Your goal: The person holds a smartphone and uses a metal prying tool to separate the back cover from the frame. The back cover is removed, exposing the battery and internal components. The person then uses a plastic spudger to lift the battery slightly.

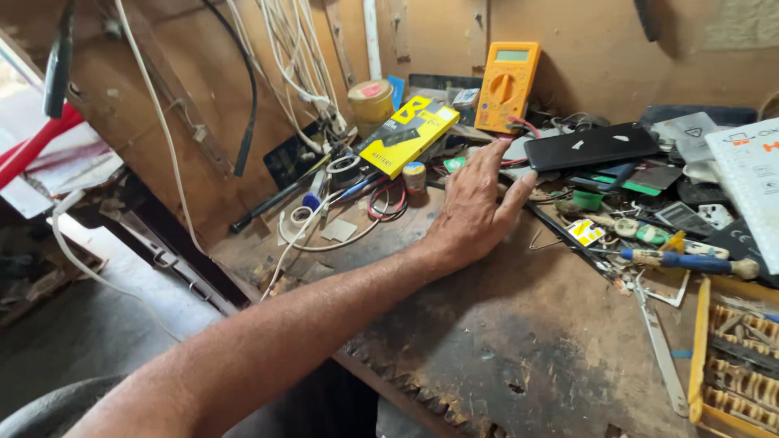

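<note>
My left hand (477,207) lies palm down on the worn wooden bench (519,341), with the arm reaching in from the lower left. Its fingers are apart and point toward the clutter at the back, with nothing held in them. The thumb tip rests just below the left end of a black phone (591,146) that lies flat on a pile of parts. A small round jar (415,176) stands just left of the fingers. My right hand is out of sight.
A yellow multimeter (507,85) leans on the back wall. Nearby are a yellow-and-black box (408,134) and a tin can (371,101). White cables (312,65) hang at left. At right lie a blue-handled screwdriver (690,261) and a yellow tray (698,365).
</note>
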